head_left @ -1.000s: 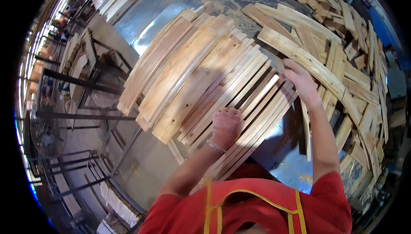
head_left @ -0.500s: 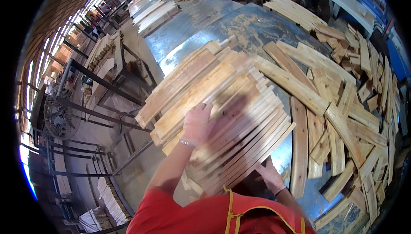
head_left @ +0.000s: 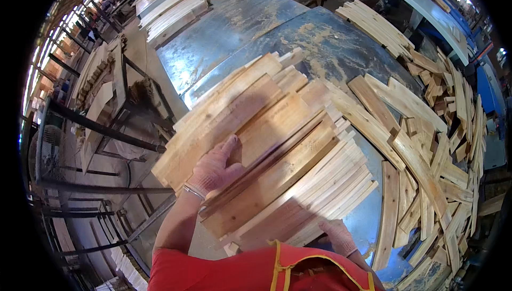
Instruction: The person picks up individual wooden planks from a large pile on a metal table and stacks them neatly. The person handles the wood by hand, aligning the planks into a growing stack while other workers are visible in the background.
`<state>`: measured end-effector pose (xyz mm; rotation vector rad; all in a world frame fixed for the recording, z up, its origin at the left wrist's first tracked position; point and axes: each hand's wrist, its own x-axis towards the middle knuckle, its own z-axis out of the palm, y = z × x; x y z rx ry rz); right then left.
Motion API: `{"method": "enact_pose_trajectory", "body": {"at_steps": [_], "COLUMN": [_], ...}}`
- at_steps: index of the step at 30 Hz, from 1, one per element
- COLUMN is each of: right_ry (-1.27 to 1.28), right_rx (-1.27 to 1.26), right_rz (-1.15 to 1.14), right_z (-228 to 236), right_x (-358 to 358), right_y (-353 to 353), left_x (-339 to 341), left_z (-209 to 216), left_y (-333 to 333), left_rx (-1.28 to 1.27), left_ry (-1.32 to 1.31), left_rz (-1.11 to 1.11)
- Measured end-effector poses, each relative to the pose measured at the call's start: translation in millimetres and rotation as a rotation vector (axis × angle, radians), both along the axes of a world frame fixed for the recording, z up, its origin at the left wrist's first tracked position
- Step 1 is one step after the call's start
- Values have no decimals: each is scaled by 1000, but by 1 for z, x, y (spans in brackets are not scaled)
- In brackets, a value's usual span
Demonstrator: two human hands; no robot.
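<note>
A broad stack of pale wooden boards [head_left: 256, 99] lies in front of me, overlapping the near left edge of a metal-topped table. My left hand [head_left: 216, 169], in a thin pinkish glove, is closed against a board near the stack's left end, with the thumb up and some fingers hidden. Beside it a narrow board [head_left: 266, 155] is tilted on edge, a dark gap along it. At the near right, my gloved right hand [head_left: 338, 236] is closed on the ends of the nearest boards [head_left: 314, 195]; its palm side is hidden.
Loose wooden boards [head_left: 418, 142] lie crisscrossed on the right. Farther off, the metal table [head_left: 234, 30] carries sawdust, with a board stack [head_left: 173, 16] at its far left and another [head_left: 376, 24] at its far right. Dark metal railings [head_left: 106, 126] stand to the left.
My left hand has shifted left and down over the boards. A gap has opened between boards in the middle of the stack, and the near boards have shifted. The right hand still grips the near side.
</note>
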<state>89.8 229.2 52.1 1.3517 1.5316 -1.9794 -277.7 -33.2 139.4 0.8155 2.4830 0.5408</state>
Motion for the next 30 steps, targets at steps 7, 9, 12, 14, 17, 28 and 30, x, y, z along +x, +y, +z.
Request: {"method": "enact_pose_trajectory", "body": {"at_steps": [7,9,12,14,17,28,30], "right_ry": [81,83,84,106,150,204,-182], "right_rx": [94,127,38,45,-9,1477,1735], "right_rz": [74,127,103,42,69,434,601], "right_z": [32,23,29,10,-6,0,33], "right_x": [-196,-235,-290,-306,-323,-239,-228], "right_y": [-35,-38,-48,-54,-51,140,196], "left_x": [-140,-138,-114,-113,-130,-162,-165], "left_z": [13,7,-11,-17,-22,12,24], "left_y": [-13,-17,-30,-33,-31,-13,-16], "left_rx": [-85,-128,-241,-293,-318,-284,-123], "left_ry": [585,498,533,575,597,287,152], "left_rz": [5,-58,-111,-101,34,263,247]}}
